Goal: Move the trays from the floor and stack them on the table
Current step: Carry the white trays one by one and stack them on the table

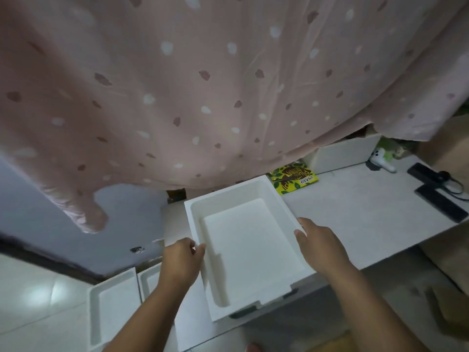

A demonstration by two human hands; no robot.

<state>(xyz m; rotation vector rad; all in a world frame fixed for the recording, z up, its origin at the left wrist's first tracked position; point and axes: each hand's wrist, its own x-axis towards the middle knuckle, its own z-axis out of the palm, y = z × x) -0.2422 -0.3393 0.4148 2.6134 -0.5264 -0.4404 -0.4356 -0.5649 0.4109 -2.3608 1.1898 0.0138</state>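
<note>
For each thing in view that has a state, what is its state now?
White tray: upright, empty, on the table, near end past the table edge.
Left hand: fingers grip the tray's left rim.
Right hand: rests against the tray's right rim.
Two floor trays: upright, empty, side by side.
Curtain: hanging.

Single head view, looking steeply down, close over table (355,212) edge and floor (38,301).
</note>
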